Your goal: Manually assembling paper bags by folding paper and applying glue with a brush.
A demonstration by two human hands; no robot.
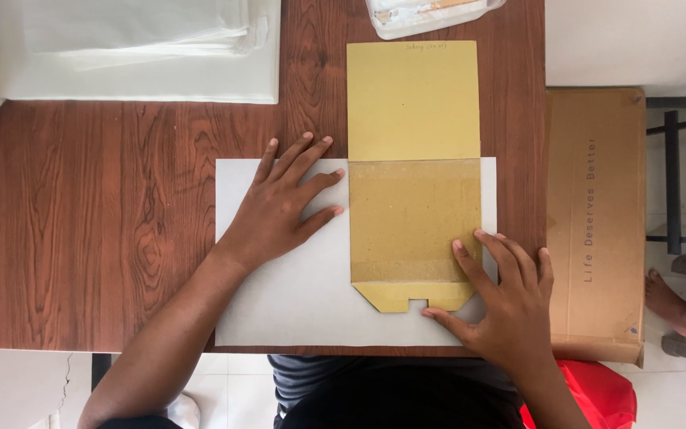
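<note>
A tan cardboard template (412,171) with a notched tab at its near end lies lengthwise over a grey sheet of paper (279,302) on the wooden table (89,222). My left hand (283,206) lies flat on the grey sheet, fingers spread, fingertips close to the template's left edge. My right hand (502,298) presses on the template's near right corner, fingers on the cardboard and thumb near the tab. Neither hand grips anything.
Folded white plastic sheets (136,48) sit at the far left of the table. A clear plastic tray (430,14) is at the far edge. A brown cardboard box (595,222) stands right of the table. Another person's foot (680,306) is at the right, and something red (597,393) is near me.
</note>
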